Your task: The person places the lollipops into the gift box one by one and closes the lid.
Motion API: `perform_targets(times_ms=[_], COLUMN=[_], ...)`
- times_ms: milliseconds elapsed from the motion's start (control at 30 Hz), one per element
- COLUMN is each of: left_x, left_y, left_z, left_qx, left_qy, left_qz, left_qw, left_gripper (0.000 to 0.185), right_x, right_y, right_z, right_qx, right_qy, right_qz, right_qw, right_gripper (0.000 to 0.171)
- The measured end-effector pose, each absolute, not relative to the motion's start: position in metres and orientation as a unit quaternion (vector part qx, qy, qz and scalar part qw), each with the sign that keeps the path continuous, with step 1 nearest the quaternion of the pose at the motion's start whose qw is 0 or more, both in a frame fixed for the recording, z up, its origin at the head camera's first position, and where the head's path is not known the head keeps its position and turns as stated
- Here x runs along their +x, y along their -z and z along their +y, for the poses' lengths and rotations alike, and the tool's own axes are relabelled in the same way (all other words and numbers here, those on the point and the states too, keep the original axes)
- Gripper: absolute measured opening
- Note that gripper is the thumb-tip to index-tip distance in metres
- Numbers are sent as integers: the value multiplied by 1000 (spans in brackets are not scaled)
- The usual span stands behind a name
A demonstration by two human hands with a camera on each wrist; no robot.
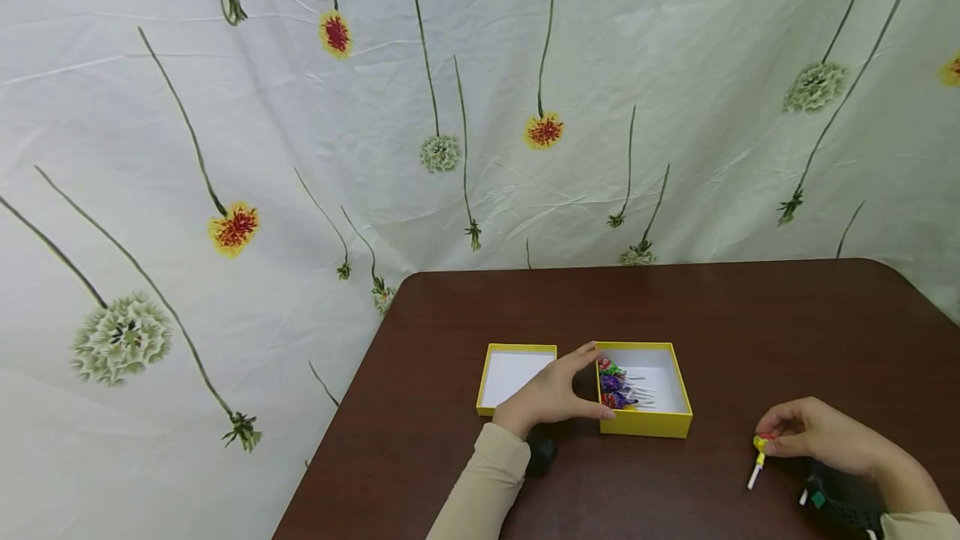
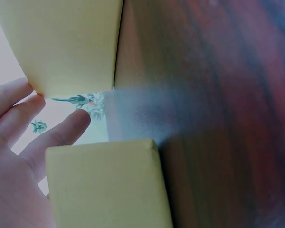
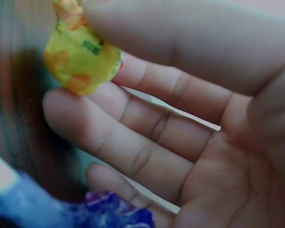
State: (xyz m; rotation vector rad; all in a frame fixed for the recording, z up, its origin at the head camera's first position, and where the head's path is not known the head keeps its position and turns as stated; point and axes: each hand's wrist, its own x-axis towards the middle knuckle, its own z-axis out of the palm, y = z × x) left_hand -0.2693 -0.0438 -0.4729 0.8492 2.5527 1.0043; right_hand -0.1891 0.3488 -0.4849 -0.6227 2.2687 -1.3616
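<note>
A yellow box (image 1: 647,423) with a white inside stands uncovered on the table. Several wrapped lollipops (image 1: 613,384) lie along its left side, white sticks to the right. My left hand (image 1: 551,394) spans the box's left end, thumb at the front wall and fingers at the back corner. In the left wrist view two fingertips (image 2: 37,97) meet the box's corner. Off to the right, my right hand (image 1: 828,436) pinches a yellow-wrapped lollipop (image 1: 761,443) between thumb and fingers, stick downward. The right wrist view shows its yellow wrapper (image 3: 83,59) close up.
The shallow yellow lid (image 1: 517,375) lies inside-up left of the box, partly behind my left hand. A purple-wrapped lollipop (image 3: 116,209) is below my right hand. The dark brown table (image 1: 750,307) ends at a flower-printed white cloth (image 1: 487,198).
</note>
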Motion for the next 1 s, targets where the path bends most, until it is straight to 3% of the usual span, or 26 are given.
perform_targets(times_ms=[667, 1000], left_x=[-268, -268], left_y=[472, 472], left_z=[-42, -44], left_qx=[289, 288], left_qy=[-353, -355], left_qz=[879, 878], left_qw=[139, 139], left_gripper=[91, 92], right_x=[-191, -192], right_y=[475, 464], right_z=[345, 336], right_qx=[-207, -132], right_qy=[515, 472], right_qz=[810, 858], right_qw=[187, 153], right_gripper=[28, 37])
